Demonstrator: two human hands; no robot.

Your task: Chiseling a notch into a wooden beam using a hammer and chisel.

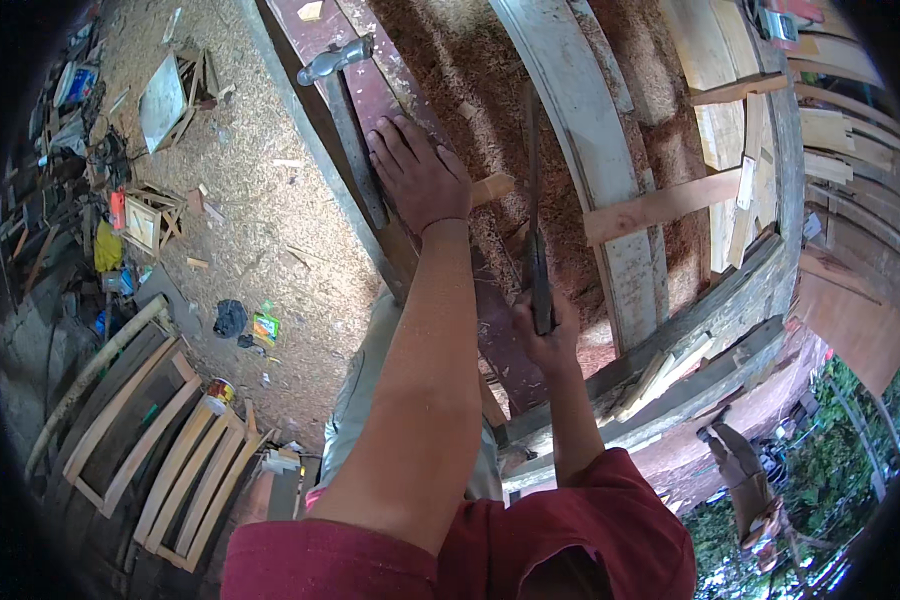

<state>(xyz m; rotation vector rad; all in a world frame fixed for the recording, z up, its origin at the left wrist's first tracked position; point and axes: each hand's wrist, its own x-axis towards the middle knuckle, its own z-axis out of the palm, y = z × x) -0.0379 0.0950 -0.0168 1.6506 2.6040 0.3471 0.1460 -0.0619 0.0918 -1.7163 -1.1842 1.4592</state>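
Observation:
My left hand (419, 175) lies flat on a maroon painted board (378, 85), its fingers stretched out. Just left of those fingers rests a hammer (348, 125), its metal head at the far end. A small offcut of bare wood (493, 188) pokes out on the right side of the left wrist. My right hand (550, 325) is closed around the dark handle of what looks like a handsaw (534, 210), seen nearly edge-on. Its narrow blade points away from me, to the right of the board. Where the teeth meet wood, if they do, I cannot tell.
Pale weathered planks (582, 110) run along the right, crossed by a short batten (660, 205). Sawdust-strewn ground (260, 150) lies to the left. Wooden frames (195, 480) with a small tin (219, 392) stand at lower left. Another person (742, 480) is at lower right.

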